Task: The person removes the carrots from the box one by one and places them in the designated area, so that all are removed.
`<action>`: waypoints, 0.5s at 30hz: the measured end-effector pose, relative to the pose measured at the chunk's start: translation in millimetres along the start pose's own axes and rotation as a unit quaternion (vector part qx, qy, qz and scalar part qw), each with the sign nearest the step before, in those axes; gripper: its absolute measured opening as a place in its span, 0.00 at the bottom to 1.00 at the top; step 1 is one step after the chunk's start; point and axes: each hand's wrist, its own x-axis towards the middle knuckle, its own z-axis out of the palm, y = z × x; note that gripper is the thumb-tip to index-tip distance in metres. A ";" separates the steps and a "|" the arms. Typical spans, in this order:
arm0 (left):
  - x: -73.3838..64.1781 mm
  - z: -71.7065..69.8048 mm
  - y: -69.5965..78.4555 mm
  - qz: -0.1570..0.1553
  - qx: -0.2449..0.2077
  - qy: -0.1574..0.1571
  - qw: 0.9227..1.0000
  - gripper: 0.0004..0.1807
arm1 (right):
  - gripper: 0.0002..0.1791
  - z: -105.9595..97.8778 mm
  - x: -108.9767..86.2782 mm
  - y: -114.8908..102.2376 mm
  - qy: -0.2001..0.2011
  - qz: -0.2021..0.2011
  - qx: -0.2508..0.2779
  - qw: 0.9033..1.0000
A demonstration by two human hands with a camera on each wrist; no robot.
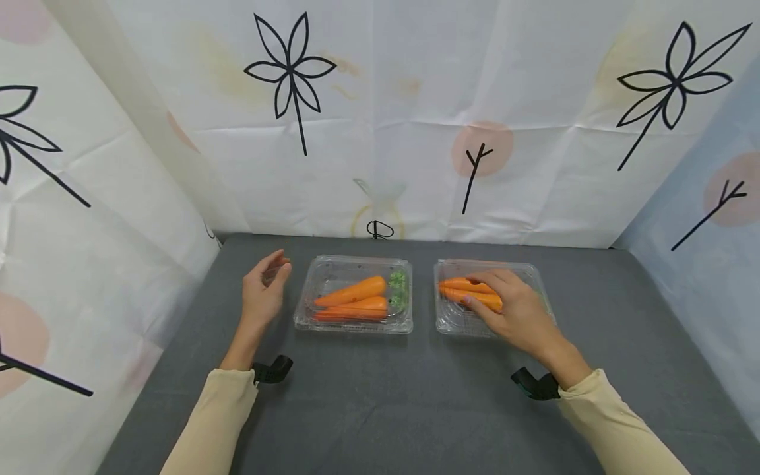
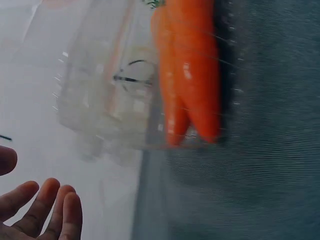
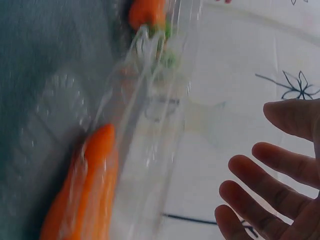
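Observation:
Two clear plastic clamshell boxes stand side by side on the dark table in the head view. Orange carrots and some green leaves show inside the left box. My left hand is raised just left of it, fingers loosely bent and holding nothing. Carrots also lie in the right box. Over its right part hovers my right hand, hiding some of the contents. The right wrist view has the fingers spread, with nothing between them and the thumb.
Dark grey cloth covers the table in front of the boxes. Behind the table hangs a white printed curtain, with more of it at both sides. Black wrist straps sit by both cuffs.

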 end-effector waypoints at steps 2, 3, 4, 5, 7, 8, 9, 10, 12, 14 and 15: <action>-4.0 -1.5 -10.2 -0.045 -0.020 -0.001 0.999 0.22 | 0.20 6.8 0.3 -4.5 -0.009 -0.007 0.008 1.000; -5.7 -1.8 -16.0 -0.064 -0.037 -0.003 0.997 0.22 | 0.20 10.4 0.1 -6.2 -0.013 -0.011 0.011 1.000; -7.6 -2.1 -21.7 -0.083 -0.055 -0.007 0.995 0.22 | 0.20 13.9 -0.1 -7.8 -0.017 -0.017 0.019 1.000; -9.3 -2.2 -27.3 -0.102 -0.078 -0.011 0.992 0.22 | 0.20 17.2 -0.3 -9.3 -0.019 -0.024 0.025 0.999; -13.0 -2.3 -37.0 -0.130 -0.122 -0.022 0.984 0.23 | 0.20 23.5 -1.3 -12.5 -0.023 -0.033 0.035 0.999; -14.7 -2.1 -41.4 -0.143 -0.142 -0.029 0.979 0.23 | 0.19 26.6 -1.6 -14.4 -0.025 -0.034 0.038 0.998; -16.2 -2.0 -45.3 -0.152 -0.159 -0.037 0.975 0.23 | 0.19 29.6 -1.9 -16.4 -0.027 -0.035 0.039 0.998; -17.7 -1.8 -48.7 -0.160 -0.175 -0.044 0.970 0.24 | 0.19 32.5 -1.9 -18.7 -0.028 -0.036 0.038 0.998; -20.5 -1.4 -54.2 -0.171 -0.200 -0.059 0.963 0.25 | 0.18 37.6 -1.2 -24.4 -0.031 -0.036 0.032 0.998; -22.9 -1.1 -57.8 -0.179 -0.211 -0.074 0.958 0.26 | 0.19 42.6 0.4 -30.0 -0.034 -0.041 0.028 0.998; -24.1 -0.9 -59.2 -0.181 -0.212 -0.079 0.957 0.26 | 0.19 45.3 1.4 -32.7 -0.037 -0.046 0.026 0.998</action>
